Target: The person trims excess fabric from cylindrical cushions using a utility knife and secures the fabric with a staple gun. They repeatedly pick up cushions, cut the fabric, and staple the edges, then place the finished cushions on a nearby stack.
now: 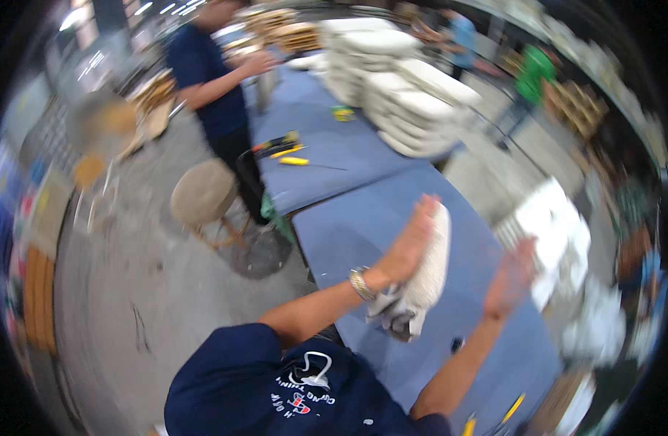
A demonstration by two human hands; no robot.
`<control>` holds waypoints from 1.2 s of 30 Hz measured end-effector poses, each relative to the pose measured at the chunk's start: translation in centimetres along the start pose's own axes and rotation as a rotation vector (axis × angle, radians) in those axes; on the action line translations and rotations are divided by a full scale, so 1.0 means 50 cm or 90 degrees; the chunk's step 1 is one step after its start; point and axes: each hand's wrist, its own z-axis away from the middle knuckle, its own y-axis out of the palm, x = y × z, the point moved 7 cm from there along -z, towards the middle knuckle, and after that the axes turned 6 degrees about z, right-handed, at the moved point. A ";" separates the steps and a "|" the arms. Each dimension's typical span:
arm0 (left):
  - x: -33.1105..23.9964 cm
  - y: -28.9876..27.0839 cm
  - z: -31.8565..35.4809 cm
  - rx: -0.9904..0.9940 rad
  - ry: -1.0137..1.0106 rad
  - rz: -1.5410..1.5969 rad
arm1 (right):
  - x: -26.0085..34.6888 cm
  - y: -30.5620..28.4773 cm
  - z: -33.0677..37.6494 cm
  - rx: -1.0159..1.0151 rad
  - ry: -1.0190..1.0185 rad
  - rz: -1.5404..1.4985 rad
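Note:
On the blue-covered table, a cream upholstered cushion [433, 269] stands tilted on its edge, with loose grey-white fabric [399, 316] bunched at its near end. Flat against the cushion's left side lies my left hand [412, 243], its fingers stretched out together. My right hand [511, 280] is raised over the table to the right of the cushion, apart from it. It is blurred by motion, but its outline looks stretched out, and I see nothing in it. A small dark object [457, 344] sits beside my right forearm.
Yellow-handled tools [294, 160] and a tape roll [342, 113] lie on the far table [312, 185]. White cushions [414, 91] are stacked there. A person [214, 80] stands at its left, near a round stool [203, 191]. White wrapped bundles [548, 236] flank the right side.

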 end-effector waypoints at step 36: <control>0.404 0.132 0.202 0.060 -0.519 0.013 | -0.436 0.026 0.197 -0.111 0.528 0.172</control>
